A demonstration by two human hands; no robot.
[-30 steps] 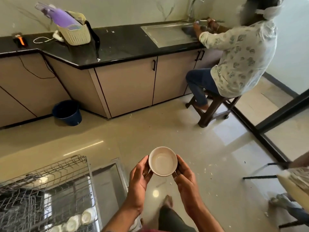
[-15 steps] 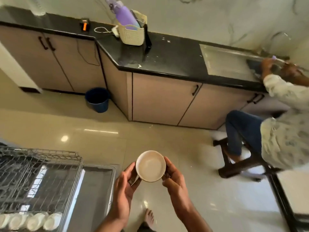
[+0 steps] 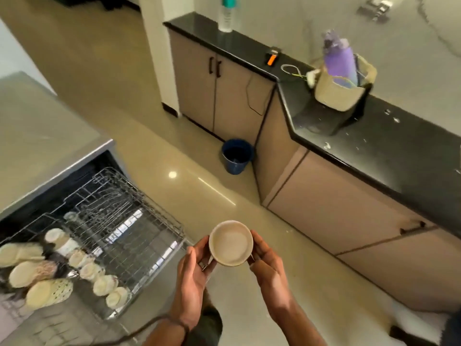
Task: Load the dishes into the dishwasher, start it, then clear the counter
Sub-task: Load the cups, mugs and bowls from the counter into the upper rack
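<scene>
— Beige floor tiles (image 3: pixel 139 101) filled most of your view, with the black counter (image 3: pixel 374 151) running along your right. Where did the dishwasher sit?

— Low on your left. Its rack (image 3: pixel 119 221) was pulled out, with pale plates and small bowls (image 3: pixel 82 268) standing in the near rows and the far rows bare.

— And the cup?

— The cup (image 3: pixel 231 243) was upright over the floor, just right of the rack's corner and not yet above it. Your left hand (image 3: pixel 194 273) held it with curled fingers on the handle side, while your right hand (image 3: pixel 268 260) cupped the opposite wall with fingers bent round it.

— How should you have finished the step?

— By my judgement, you needed to carry it left over the bare wires, tip it mouth down, and seat it between the prongs clear of the bowls, letting go only once it sat steady.
</scene>
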